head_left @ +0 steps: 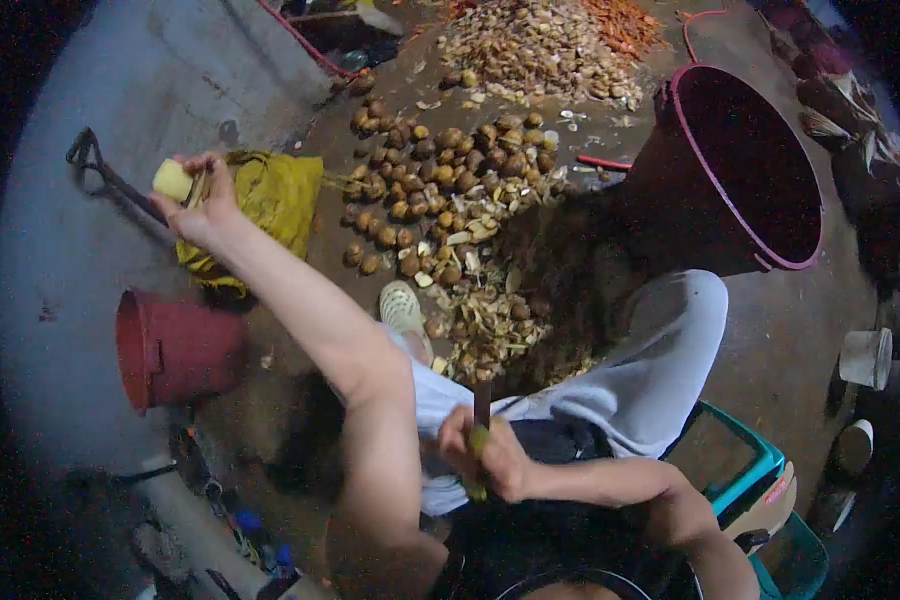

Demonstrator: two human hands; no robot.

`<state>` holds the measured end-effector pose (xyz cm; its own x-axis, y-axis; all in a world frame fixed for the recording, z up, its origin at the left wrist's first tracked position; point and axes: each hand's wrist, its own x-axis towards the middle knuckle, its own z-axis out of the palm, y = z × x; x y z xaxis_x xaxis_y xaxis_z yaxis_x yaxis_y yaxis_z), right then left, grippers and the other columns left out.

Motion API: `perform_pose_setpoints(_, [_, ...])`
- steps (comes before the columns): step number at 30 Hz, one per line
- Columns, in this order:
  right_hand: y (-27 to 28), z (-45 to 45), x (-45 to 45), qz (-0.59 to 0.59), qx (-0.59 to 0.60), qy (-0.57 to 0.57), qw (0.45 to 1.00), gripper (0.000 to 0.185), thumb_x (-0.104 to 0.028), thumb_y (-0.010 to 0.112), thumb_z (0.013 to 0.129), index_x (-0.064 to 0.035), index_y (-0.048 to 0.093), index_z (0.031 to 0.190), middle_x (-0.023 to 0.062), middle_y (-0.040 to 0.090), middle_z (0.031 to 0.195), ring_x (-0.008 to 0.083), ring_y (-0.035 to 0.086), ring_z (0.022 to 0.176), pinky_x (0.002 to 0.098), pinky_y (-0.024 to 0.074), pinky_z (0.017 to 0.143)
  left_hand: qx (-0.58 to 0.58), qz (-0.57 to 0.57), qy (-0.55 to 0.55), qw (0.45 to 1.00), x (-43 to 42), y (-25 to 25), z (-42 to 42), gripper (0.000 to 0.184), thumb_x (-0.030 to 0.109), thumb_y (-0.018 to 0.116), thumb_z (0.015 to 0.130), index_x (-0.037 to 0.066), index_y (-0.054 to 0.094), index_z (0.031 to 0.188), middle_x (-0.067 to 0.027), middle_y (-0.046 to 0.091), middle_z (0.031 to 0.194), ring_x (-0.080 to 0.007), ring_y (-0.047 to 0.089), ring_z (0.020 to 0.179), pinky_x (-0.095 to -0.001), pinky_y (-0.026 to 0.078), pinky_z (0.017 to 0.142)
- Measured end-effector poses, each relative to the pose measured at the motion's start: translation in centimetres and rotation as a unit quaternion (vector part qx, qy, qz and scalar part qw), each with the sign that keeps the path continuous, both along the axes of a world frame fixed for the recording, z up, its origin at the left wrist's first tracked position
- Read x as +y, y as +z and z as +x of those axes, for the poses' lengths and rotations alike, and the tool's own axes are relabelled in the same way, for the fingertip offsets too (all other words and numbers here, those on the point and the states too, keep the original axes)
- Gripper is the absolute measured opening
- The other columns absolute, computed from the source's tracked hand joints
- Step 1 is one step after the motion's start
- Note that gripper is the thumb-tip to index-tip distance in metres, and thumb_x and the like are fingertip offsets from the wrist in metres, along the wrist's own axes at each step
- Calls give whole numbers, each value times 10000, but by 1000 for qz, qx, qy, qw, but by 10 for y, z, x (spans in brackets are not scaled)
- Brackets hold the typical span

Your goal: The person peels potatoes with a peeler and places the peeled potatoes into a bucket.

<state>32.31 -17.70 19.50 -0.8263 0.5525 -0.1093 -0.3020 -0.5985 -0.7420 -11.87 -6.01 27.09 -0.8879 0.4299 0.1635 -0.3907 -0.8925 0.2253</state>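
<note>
My left hand (208, 205) is stretched out to the far left, its fingers closed round a peeled, pale yellow tuber (172, 180). Behind that hand lies a yellow sack (280, 200). In front of my lap, my right hand (505, 462) grips a knife (482, 402) by its greenish handle, the dark blade pointing away from me. Brown round tubers (460, 165), potato-like, are spread over the floor ahead. Peelings (495, 325) and cut bits lie in a heap just beyond my knees.
A large tub with a pink rim (680, 105) stands at the right, tilted in view. At left is a red bucket (195, 345). Farther off lie a pile of pale pieces (530, 45) and orange scraps (630, 25). A teal crate (745, 470) and a white pail (863, 358) are at right.
</note>
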Motion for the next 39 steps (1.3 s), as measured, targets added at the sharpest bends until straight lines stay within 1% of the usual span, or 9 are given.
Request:
perform_pose_setpoints(2, [3,11,-6,-24,49,52,997,656,-656,479,820,-9,460,930,-22,400,658,84,362,535,284,395,595,32,-1,14,999,2,1,6,521,432,608,836,0,486,1100,-132,504,966,-226,446,781,-381,384,647])
perform_pose_setpoints(4, [8,4,15,-61,-67,54,994,625,-652,464,837,-32,476,916,-24,385,621,81,364,519,271,415,606,15,15,0,1000,0,-2,2,505,423,603,839,-4,498,1088,-134,510,946,-226,449,787,-375,386,657])
perform_pose_setpoints(6, [-55,-12,19,50,-59,-60,995,462,-535,472,883,-75,491,932,-4,480,665,110,450,596,270,354,523,34,46,-26,998,6,-6,4,488,409,593,849,-6,508,1090,-140,521,951,-223,455,794,-370,386,661])
perform_pose_setpoints(12, [-2,16,11,-22,15,37,999,498,-567,459,894,-77,492,976,-27,453,733,90,415,646,246,358,586,17,0,4,1000,29,-4,14,481,400,569,868,-12,504,1108,-143,535,970,-219,449,795,-369,378,692])
perform_pose_setpoints(16, [-41,-1,13,-24,-24,-38,999,479,-549,424,917,-77,480,970,5,490,772,93,457,688,266,376,607,-9,17,-12,1000,37,3,34,481,382,600,857,4,491,1134,-131,512,1026,-212,422,802,-356,364,690])
perform_pose_setpoints(20, [-50,-4,33,113,-78,-106,985,443,-509,416,933,-72,471,987,39,495,838,117,459,799,270,392,681,-9,36,-48,998,53,-1,43,528,347,647,830,-21,469,1163,-121,476,989,-208,391,784,-354,349,677])
perform_pose_setpoints(28, [-27,19,36,-18,-54,-12,998,421,-483,451,931,-65,457,975,18,464,840,123,453,736,275,416,721,-16,33,-68,997,74,-2,56,553,321,653,835,-54,453,1191,-113,434,898,-219,398,799,-353,353,675])
perform_pose_setpoints(34, [-27,25,32,207,-62,-133,967,351,-419,428,930,-73,490,942,52,526,846,153,528,699,291,422,668,10,-27,-55,998,106,-3,74,559,341,631,851,-56,455,1203,-124,460,921,-226,408,792,-359,364,676])
perform_pose_setpoints(39, [-21,35,50,28,-36,-102,994,328,-404,468,932,-81,477,990,32,530,795,144,538,705,286,448,679,29,-44,-49,997,122,2,97,526,350,600,869,-57,466,1174,-128,482,946,-230,420,785,-363,371,667])
